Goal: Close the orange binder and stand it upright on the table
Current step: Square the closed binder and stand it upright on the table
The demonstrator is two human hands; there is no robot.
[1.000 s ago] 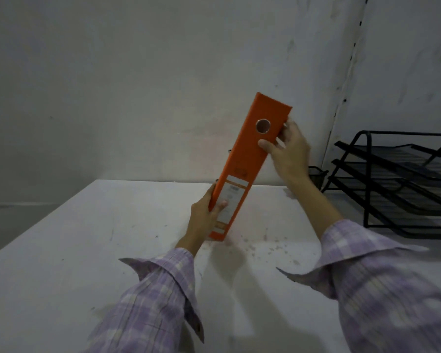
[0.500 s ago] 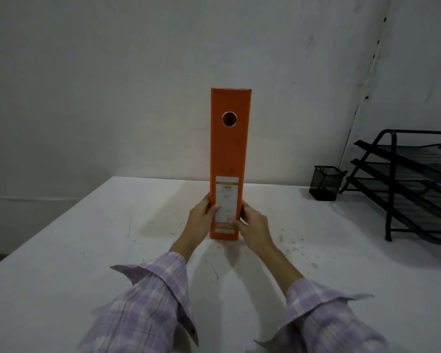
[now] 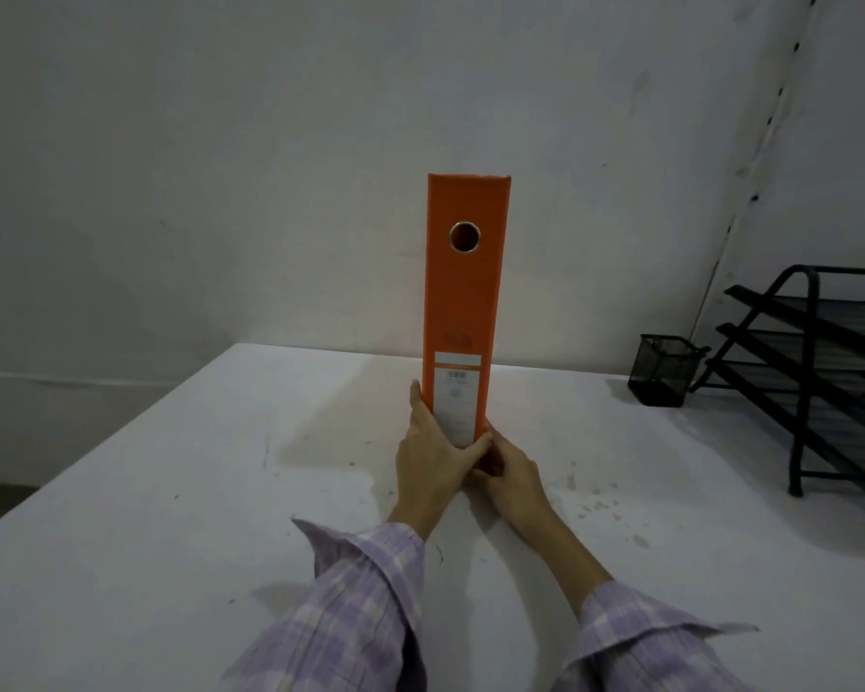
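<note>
Orange binder [image 3: 465, 302] closed, upright, spine toward camera on table [image 3: 171, 491]. Left hand [image 3: 433, 459] and right hand [image 3: 508, 474] clasping its foot, at 7 and 5 o'clock. Advised: release slowly, both sides together, checking for wobble.

Orange binder [image 3: 465, 302] spine label [image 3: 456, 402]: txt too blurry, unreadable.

both arms w/ lilac-white plaid shirt sleeves [image 3: 370, 606] — cuffs unbuttoned, flared open — hands bare.

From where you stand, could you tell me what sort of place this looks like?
Probably an office or filing workspace: an orange lever-arch binder stands on a white table, with a black mesh pen pot and a black wire tiered letter tray against bare white walls.
</note>
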